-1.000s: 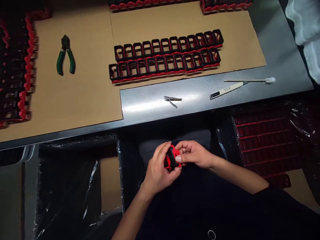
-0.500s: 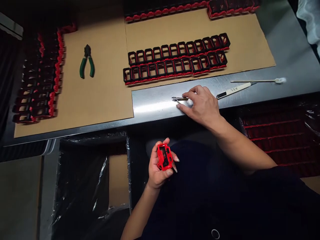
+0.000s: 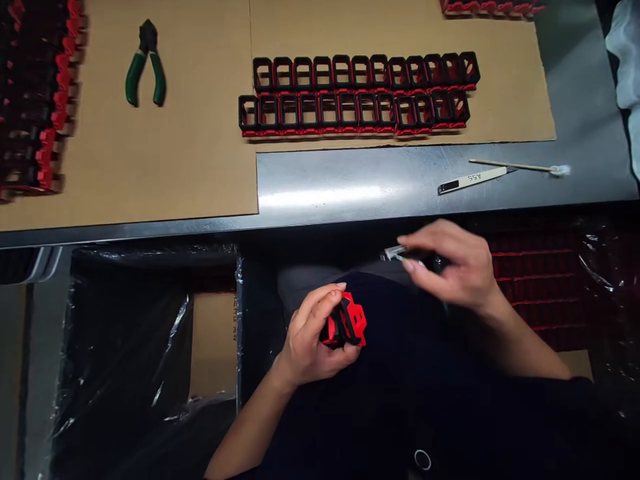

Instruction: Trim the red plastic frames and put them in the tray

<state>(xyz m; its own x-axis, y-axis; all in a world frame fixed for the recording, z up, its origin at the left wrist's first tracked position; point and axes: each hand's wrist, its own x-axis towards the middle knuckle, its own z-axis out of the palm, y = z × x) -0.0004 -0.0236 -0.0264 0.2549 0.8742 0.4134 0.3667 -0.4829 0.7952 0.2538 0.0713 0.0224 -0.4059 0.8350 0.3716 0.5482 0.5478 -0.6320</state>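
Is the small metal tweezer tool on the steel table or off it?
Off: the right hand holds the small metal tweezer tool below the steel table edge.

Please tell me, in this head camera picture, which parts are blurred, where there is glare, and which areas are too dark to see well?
Head view: the right hand and the small metal tool it holds are motion-blurred; the left hand with the red and black part is sharp; a glare band lies on the steel table; the bins below the table edge are dim.
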